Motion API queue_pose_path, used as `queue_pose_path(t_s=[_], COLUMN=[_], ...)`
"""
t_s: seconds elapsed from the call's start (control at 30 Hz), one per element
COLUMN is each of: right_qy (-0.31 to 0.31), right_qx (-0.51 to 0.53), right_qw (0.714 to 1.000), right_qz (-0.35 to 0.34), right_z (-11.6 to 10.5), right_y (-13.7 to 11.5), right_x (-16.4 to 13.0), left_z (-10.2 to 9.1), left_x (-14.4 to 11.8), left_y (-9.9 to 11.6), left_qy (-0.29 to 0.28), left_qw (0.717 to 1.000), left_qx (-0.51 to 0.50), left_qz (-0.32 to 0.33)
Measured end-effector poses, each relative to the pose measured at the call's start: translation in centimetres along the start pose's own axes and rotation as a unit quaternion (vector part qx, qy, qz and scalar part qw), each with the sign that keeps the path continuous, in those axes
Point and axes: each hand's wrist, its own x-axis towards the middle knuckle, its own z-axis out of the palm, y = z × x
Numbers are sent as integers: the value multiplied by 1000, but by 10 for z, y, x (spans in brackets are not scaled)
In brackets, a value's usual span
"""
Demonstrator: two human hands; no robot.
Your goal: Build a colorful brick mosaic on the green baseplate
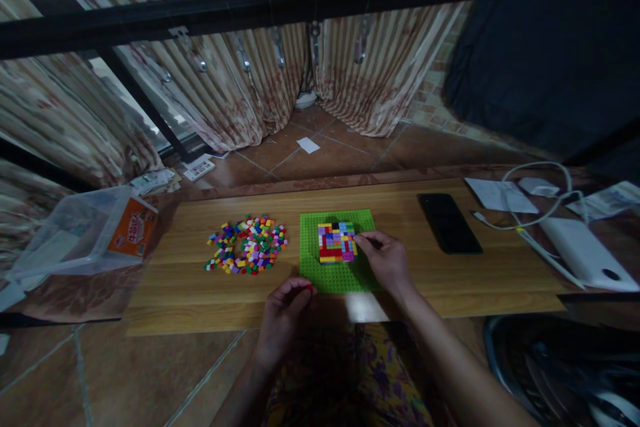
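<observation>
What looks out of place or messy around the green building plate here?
Nothing is damaged. The loose coloured bricks lie in a scattered heap left of the green baseplate, and a clear plastic tub lies tipped on its side at the board's left end.

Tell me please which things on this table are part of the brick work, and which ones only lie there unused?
In use:
- green baseplate
- block of coloured bricks on it, touched by the right hand
- red brick in the left hand
- heap of loose bricks

Lying about:
- black phone
- white power bank and white cable
- papers
- clear plastic box
</observation>
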Motion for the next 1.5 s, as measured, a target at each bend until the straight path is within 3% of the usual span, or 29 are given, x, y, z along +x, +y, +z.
queue_pose_path(t_s=[0.17, 0.4, 0.7, 0.93, 1.23, 1.5], right_qy=[3, 20, -36, -21, -46, -62], right_qx=[-18, 67, 98, 95, 48, 6], right_qw=[1000, 996, 991, 988, 996, 997], right_qz=[9, 52, 88, 122, 66, 42], right_z=[4, 13, 4, 4, 5, 3], right_y=[-5, 10, 4, 7, 3, 11], right_x=[1, 3, 7, 10, 12, 15], left_z=[0, -1, -2, -4, 12, 39], left_x=[1, 3, 4, 8, 36, 72], left_y=[2, -3, -4, 0, 18, 29], left_qy=[10, 15, 24, 30, 26, 28], left_qw=[1000, 1000, 999, 999, 980, 896], left_qx=[-4, -14, -22, -9, 83, 285], left_qz=[-6, -3, 9, 33, 179, 340])
